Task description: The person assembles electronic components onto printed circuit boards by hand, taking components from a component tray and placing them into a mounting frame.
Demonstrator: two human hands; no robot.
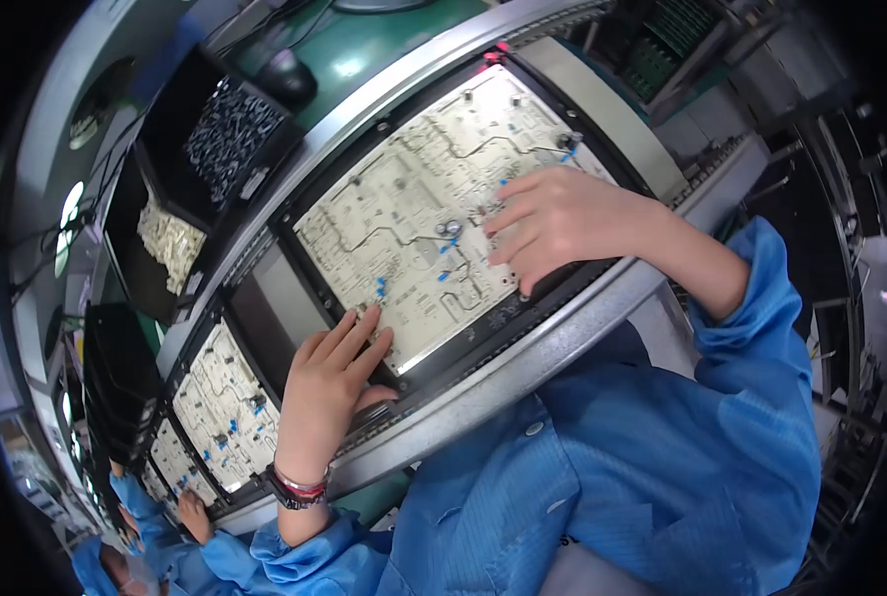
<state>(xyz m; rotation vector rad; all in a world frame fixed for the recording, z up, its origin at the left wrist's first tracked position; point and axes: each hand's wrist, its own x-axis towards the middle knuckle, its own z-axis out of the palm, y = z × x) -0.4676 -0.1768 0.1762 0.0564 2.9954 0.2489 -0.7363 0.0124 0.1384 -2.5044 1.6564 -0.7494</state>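
Note:
A large cream circuit board (pixel 419 204) lies in a black carrier frame (pixel 478 333) on the conveyor in front of me. Small blue parts, dark parts and a round silvery part are dotted over it. My left hand (pixel 332 372) rests with spread fingers at the board's lower left corner, the fingertips on the board's edge. Over the right part of the board is my right hand (pixel 568 223), its fingers stretched out and slightly apart, the tips at the board's surface. Nothing shows in either hand, though the right palm's underside is hidden.
Beyond the far rail stand a black bin of small dark parts (pixel 230 134) and a bin of whitish parts (pixel 170 238). A second board (pixel 225 412) sits farther left on the conveyor. Past it, a co-worker's hand (pixel 193 515) is at another board. The metal near rail (pixel 553 348) runs before my body.

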